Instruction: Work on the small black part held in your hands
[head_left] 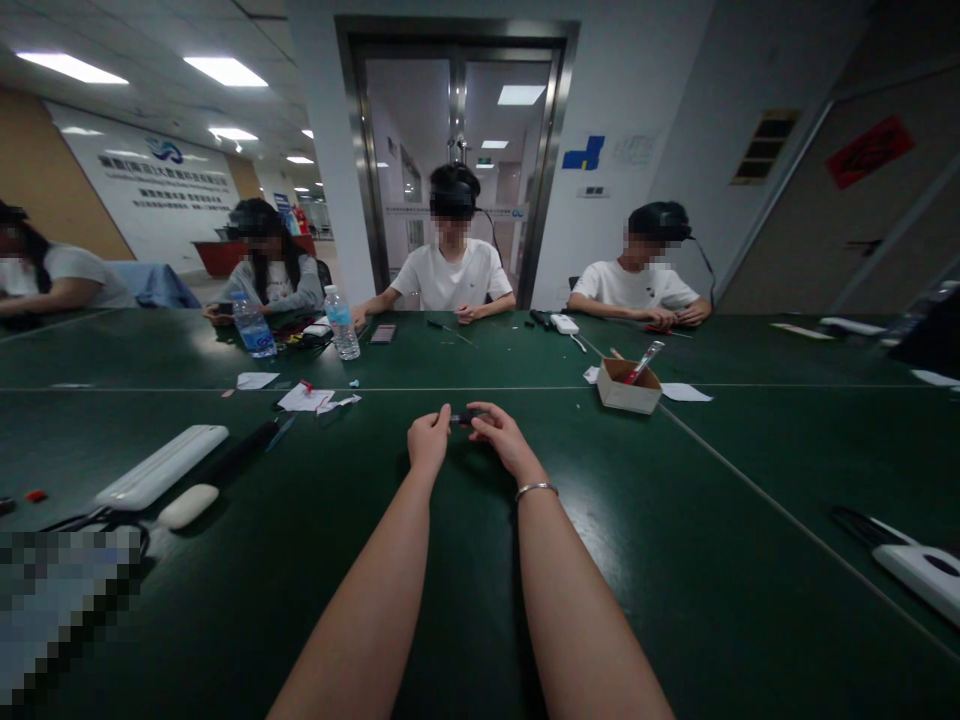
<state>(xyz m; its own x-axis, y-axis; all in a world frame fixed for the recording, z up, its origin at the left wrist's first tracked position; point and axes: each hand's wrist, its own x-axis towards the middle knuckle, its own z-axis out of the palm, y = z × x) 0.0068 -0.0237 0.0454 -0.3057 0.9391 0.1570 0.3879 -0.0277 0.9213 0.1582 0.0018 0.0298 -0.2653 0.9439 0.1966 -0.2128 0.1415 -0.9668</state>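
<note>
In the middle of the green table, my left hand pinches the left, silvery end of a small black stick-like piece. It looks like a USB plug or drive, but it is too small to tell. My right hand, with a silver bangle at its wrist, closes thumb and fingertips on the right end of the same piece. Both hands are held just over the tabletop with their fingertips close together. Part of the piece is hidden behind the fingers.
A small open cardboard box with a knife-like tool stands ahead to the right. Paper scraps, a white power strip-like block and a white oval object lie to the left. Water bottles stand farther off, before seated people.
</note>
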